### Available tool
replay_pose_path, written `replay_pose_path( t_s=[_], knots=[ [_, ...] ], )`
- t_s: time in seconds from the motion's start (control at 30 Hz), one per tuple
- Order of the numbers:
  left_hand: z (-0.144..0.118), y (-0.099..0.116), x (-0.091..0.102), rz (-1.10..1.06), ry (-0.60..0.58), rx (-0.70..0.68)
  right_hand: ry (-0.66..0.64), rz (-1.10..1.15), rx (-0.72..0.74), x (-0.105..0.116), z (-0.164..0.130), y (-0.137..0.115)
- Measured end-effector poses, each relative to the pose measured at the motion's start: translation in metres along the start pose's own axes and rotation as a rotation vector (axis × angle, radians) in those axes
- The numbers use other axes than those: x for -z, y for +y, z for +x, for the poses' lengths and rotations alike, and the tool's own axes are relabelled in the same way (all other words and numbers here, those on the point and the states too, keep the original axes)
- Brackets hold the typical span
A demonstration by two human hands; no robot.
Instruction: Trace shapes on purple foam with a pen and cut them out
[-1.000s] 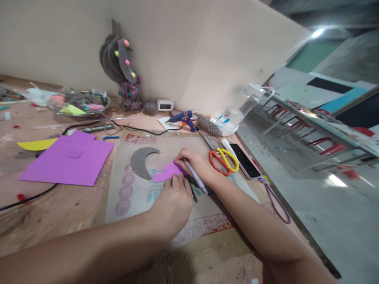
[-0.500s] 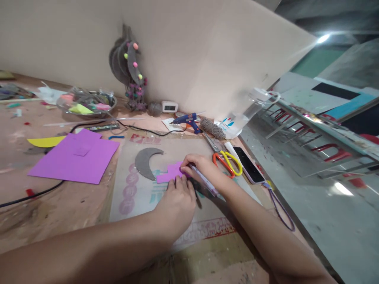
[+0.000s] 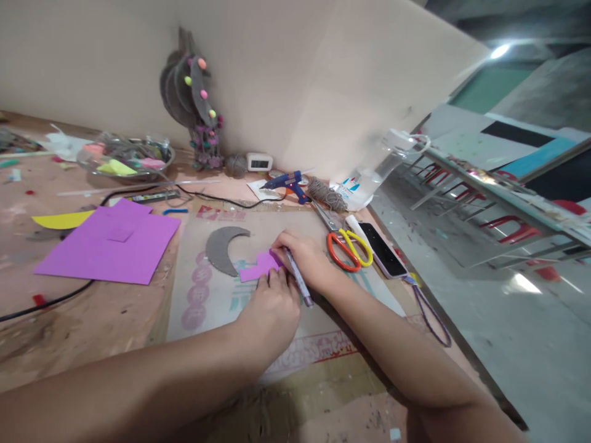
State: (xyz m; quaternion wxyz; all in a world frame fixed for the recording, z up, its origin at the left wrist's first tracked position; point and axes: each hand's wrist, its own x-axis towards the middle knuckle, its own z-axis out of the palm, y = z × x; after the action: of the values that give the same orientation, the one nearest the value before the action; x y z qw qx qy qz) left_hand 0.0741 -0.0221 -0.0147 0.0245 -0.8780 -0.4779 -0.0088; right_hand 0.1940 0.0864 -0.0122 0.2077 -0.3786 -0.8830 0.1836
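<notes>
My right hand (image 3: 298, 255) is closed around a pen (image 3: 300, 280) with a pale patterned barrel, whose writing end is hidden by the fingers. Under both hands lies a small stepped piece of purple craft sheet (image 3: 257, 267), partly covered. My left hand (image 3: 274, 301) presses it down with fingers laid flat, close beside the right one. A grey felt crescent (image 3: 219, 251) rests just left of the purple piece. Beneath everything is a printed translucent sheet (image 3: 184, 289).
Scissors (image 3: 344, 249) with red and yellow handles and a phone (image 3: 383, 249) lie to the right. Behind are a glue gun (image 3: 289, 183), grey yarn (image 3: 327, 194) and a water bottle (image 3: 369, 175). Larger purple sheets (image 3: 111, 252) and a bowl (image 3: 133, 174) of scraps are left.
The pen has swung more upright in my right hand. My left hand stays on the purple piece. The whole view has shifted slightly.
</notes>
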Motion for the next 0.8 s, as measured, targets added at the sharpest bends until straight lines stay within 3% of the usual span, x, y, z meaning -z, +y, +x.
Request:
replay_pose_path(
  t_s=[0.17, 0.4, 0.57, 0.8],
  knots=[
    [0.000, 0.001, 0.000, 0.011, -0.025, -0.002, -0.178, 0.139, -0.129, 0.011, -0.003, 0.003],
    [0.001, 0.000, -0.003, 0.009, 0.016, 0.010, -0.001, -0.014, -0.061, 0.008, -0.002, 0.002],
    [0.003, 0.001, -0.004, 0.059, -0.038, 0.020, -0.131, 0.074, -0.078, 0.013, -0.007, -0.003],
    [0.009, 0.004, -0.016, 0.085, 0.036, 0.042, 0.010, 0.036, -0.084, 0.012, -0.007, 0.000]
  ],
)
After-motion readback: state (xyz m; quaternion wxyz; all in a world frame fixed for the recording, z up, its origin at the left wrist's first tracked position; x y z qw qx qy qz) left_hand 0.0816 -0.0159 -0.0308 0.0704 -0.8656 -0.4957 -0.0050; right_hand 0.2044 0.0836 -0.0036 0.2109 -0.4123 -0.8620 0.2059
